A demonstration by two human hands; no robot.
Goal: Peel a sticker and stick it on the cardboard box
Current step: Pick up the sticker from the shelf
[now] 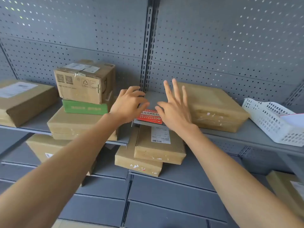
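Note:
Both my arms reach toward a grey metal shelf. My left hand hovers with curled fingers over the shelf's bare middle, holding nothing. My right hand is spread open beside it, fingers pointing up. Between and under the hands a red sticker with white print lies on the shelf's front edge. A wide flat cardboard box lies just right of my right hand. On the shelf below, a flat cardboard box with a white barcode label rests on another box.
Left of the hands, a small cardboard box sits on a green box atop a flat box. A large box lies far left. A white plastic basket stands at the right. Perforated grey panels back the shelves.

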